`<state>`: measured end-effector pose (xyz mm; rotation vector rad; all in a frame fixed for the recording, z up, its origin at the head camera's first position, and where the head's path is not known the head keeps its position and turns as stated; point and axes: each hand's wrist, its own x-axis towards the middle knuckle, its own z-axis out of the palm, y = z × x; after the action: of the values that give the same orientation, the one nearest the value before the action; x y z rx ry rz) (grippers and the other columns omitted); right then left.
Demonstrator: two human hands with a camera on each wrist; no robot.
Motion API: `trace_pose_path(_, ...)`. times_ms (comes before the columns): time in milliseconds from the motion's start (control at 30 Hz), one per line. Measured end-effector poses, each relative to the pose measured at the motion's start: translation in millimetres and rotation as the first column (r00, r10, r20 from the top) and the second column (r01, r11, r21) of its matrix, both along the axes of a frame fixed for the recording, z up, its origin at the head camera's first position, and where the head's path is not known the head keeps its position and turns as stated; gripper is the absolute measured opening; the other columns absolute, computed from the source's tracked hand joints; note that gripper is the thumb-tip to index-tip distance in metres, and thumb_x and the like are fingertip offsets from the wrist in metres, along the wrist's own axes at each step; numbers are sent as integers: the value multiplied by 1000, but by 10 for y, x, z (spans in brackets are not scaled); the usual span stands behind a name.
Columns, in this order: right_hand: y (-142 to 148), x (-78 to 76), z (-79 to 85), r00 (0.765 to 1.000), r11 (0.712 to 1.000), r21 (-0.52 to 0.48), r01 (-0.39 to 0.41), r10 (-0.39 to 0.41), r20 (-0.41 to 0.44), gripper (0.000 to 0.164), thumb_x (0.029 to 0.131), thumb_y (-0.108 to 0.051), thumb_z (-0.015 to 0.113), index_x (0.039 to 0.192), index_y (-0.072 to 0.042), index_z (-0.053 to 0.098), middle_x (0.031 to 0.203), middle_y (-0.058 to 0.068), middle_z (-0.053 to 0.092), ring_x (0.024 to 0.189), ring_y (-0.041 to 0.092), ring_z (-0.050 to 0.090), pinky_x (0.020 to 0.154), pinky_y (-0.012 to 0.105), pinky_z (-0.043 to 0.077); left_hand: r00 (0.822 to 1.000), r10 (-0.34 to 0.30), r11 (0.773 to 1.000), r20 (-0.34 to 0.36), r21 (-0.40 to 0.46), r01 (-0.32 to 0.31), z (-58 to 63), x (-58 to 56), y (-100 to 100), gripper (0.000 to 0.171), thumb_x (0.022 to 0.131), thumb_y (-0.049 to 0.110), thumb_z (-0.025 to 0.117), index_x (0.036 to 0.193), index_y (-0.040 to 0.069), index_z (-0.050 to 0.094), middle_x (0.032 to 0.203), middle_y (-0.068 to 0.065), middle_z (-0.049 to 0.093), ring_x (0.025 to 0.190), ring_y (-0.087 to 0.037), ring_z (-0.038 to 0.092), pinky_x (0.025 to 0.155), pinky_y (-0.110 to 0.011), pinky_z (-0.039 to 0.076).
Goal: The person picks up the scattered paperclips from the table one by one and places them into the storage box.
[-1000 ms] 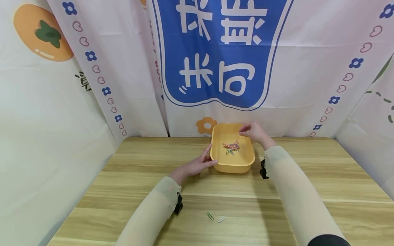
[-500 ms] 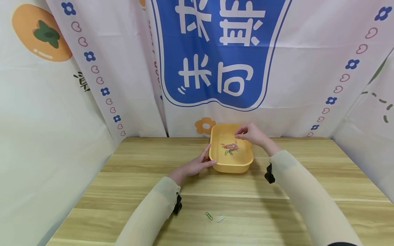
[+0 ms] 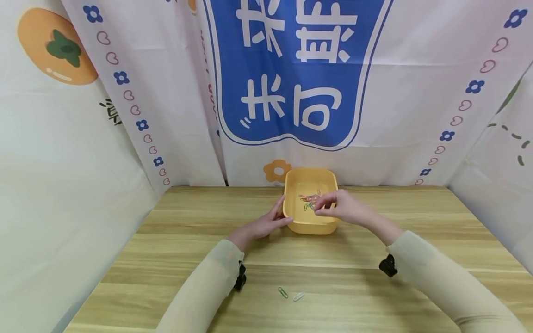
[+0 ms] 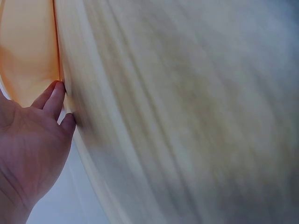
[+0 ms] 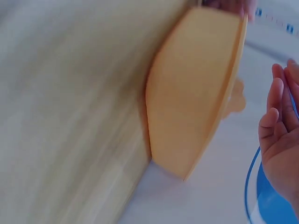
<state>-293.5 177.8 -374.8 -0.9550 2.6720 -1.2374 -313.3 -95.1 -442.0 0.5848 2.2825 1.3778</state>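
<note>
A yellow plastic box (image 3: 310,229) stands at the back of the table, with a small pile of coloured paper clips (image 3: 309,199) on its bottom. My left hand (image 3: 263,225) rests against its left side, thumb at the front corner and straight fingers along the wall; the left wrist view shows these fingertips at the box. Over the front right part of the box is my right hand (image 3: 343,208), thumb and index fingertips close together beside the pile. In the right wrist view this hand (image 5: 282,135) is above the rim. I cannot tell whether a paper clip is between its fingertips.
A green paper clip (image 3: 283,292) and a white paper clip (image 3: 298,296) lie side by side on the wooden table (image 3: 333,273) near the front. Behind the box hangs a printed white cloth (image 3: 395,138). Similar cloth covers both sides.
My right hand has come from the box's far right corner toward its front, uncovering that corner; the right forearm has swung outward. The left hand and the two loose clips stay put.
</note>
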Motion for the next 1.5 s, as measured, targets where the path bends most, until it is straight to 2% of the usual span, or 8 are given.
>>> trace_pose_path(367,-116,516,-110,986,985,50,-165,164,37,4,88,-19,74,91,-17,74,84,-11,66,75,9,59,60,25,48,1000,-5,1000,-8,-19,5,-6,2,-6,85,100,41,53,154,37,-11,152,-19,34,139,-28,33,113,-46,20)
trace_pose_path(567,-235,697,-248,958,956,62,-286,283,56,10,87,-14,74,96,-15,73,89,-6,67,75,4,58,55,23,46,1000,-10,1000,-15,-27,10,0,-2,1,84,100,39,53,154,36,-11,152,-20,33,139,-29,32,113,-48,20)
trace_pose_path(733,-319,775,-388,921,923,40,-384,380,86,15,86,-14,75,100,-9,72,94,2,70,78,2,60,56,22,48,1000,-10,999,-18,-30,10,-18,-10,5,84,100,39,53,154,37,-11,152,-19,34,139,-28,32,113,-48,20)
trace_pose_path(900,-374,829,-514,894,897,23,-442,438,97,16,84,-13,77,99,-9,72,94,-1,68,78,1,61,64,25,51,1000,-3,1000,-15,-26,3,-13,-2,6,85,100,40,54,154,37,-11,152,-19,33,139,-27,32,113,-47,19)
trace_pose_path(1033,-416,861,-575,874,881,24,-472,464,145,18,82,-11,78,99,-9,72,93,-4,66,77,1,60,68,25,52,1000,4,1000,-11,-15,-4,3,8,-3,85,100,39,54,155,35,-11,152,-18,33,140,-27,31,113,-46,18)
trace_pose_path(1133,-453,872,-596,872,876,71,-477,461,162,18,81,-13,79,99,-11,73,89,-7,64,76,1,58,68,22,52,1000,5,1000,-13,-9,-5,11,13,-11,84,100,38,54,155,34,-11,152,-19,33,139,-28,31,113,-48,19)
trace_pose_path(1333,-524,873,-618,887,869,182,-460,440,141,16,80,-16,81,93,-15,73,85,-14,59,73,0,55,66,19,48,1000,3,1000,-7,-2,-3,4,8,-14,84,100,38,54,154,36,-11,152,-19,33,139,-28,31,113,-48,19)
trace_pose_path(1500,-564,863,-621,891,869,200,-453,434,131,10,79,-11,81,86,-15,73,83,-15,58,70,-4,53,63,17,47,1000,-3,1000,1,8,3,6,2,-8,85,100,37,54,154,36,-11,153,-18,32,140,-27,31,113,-46,20)
